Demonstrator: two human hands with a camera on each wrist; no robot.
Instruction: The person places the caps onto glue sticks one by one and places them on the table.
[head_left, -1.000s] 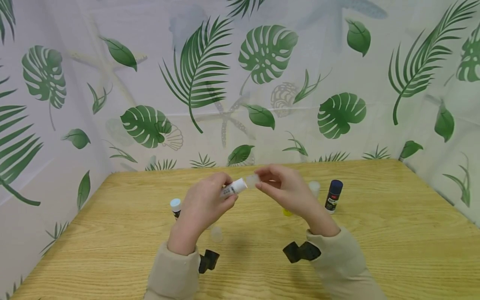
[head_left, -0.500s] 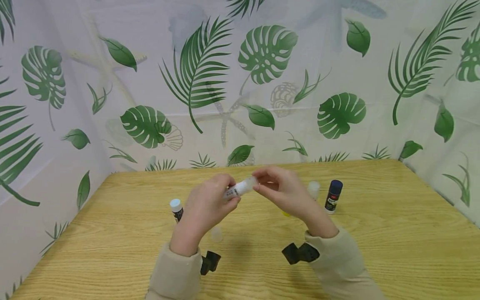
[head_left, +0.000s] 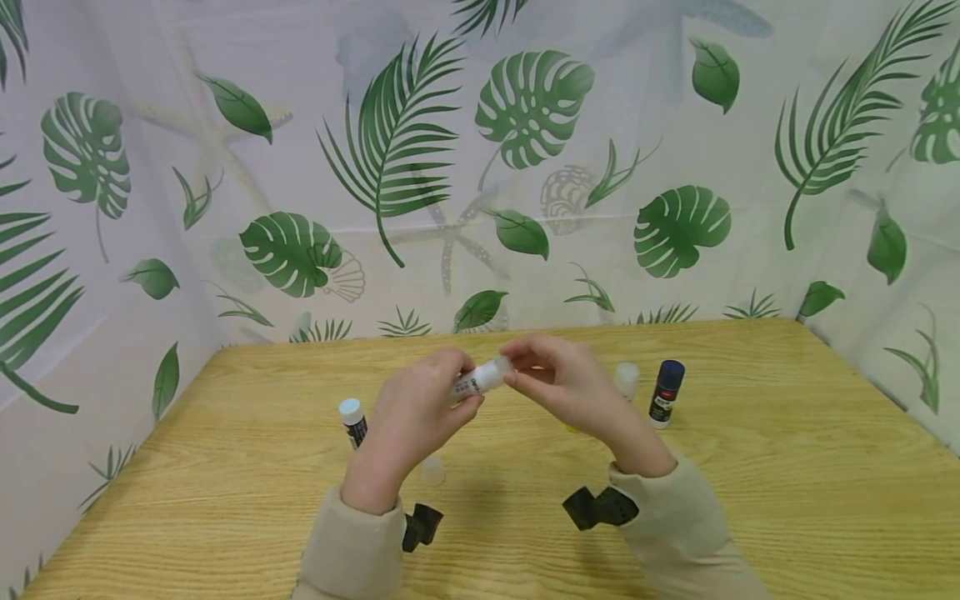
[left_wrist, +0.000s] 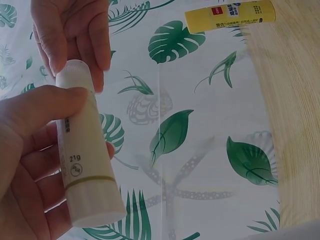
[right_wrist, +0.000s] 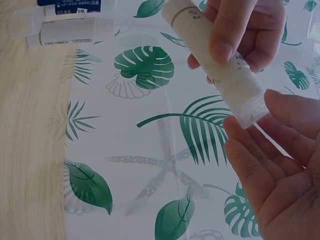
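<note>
My left hand (head_left: 416, 408) grips a white glue stick (head_left: 468, 385) above the middle of the table, its thumb lying along the barrel in the left wrist view. That view also shows "21g" printed near the base. A translucent ribbed cap (right_wrist: 250, 107) sits over the far end of the glue stick. Thumb and fingertips of my right hand (head_left: 562, 383) pinch this cap at its edge. Whether the cap is fully seated cannot be told.
On the wooden table (head_left: 750, 517), a dark-blue-capped glue stick (head_left: 666, 396) stands right, beside a translucent-topped one (head_left: 627, 379) partly behind my right hand. A yellow glue stick (left_wrist: 230, 17) is nearby. Left stands a white-capped black stick (head_left: 352, 421); a translucent round piece (head_left: 432, 469) lies near my left wrist.
A second ago the cap was just off the glue stick's end. The left hand has brought the stick slightly right, the right hand moved slightly left, and the cap now covers the end.
</note>
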